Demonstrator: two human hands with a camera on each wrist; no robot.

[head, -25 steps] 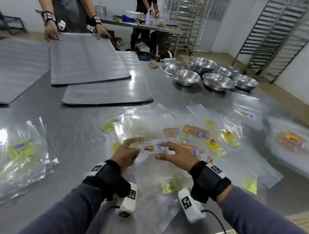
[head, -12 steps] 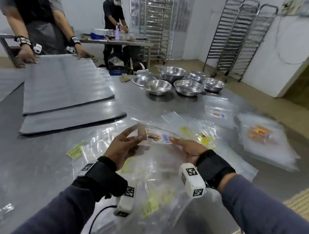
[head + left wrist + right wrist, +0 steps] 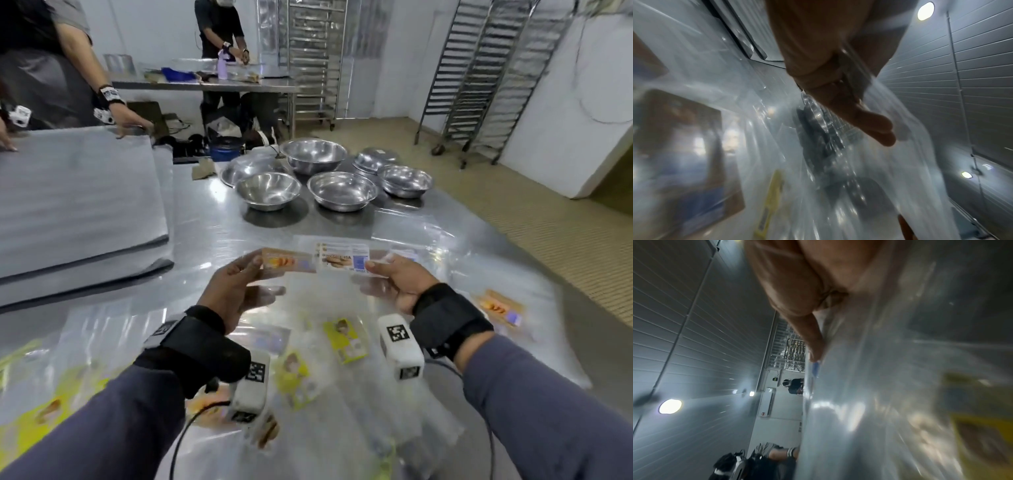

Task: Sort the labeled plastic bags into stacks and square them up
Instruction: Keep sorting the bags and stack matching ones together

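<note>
Loose bags (image 3: 346,341): yellow-labelled ones scattered on the counter (image 3: 219,222) right under my wrists.
Left hand (image 3: 236,291): I'm pinching an orange-labelled bag (image 3: 287,263), lifted off the counter.
Right hand (image 3: 399,284): pinching a white-labelled bunch (image 3: 342,258), its edge touching the orange one.
Beyond: steel bowls (image 3: 337,190), well apart.

Bright ceiling lamps (image 3: 670,406) glare off steel table (image 3: 212,219); wrist views motion-blurred, head view's edges warped
</note>
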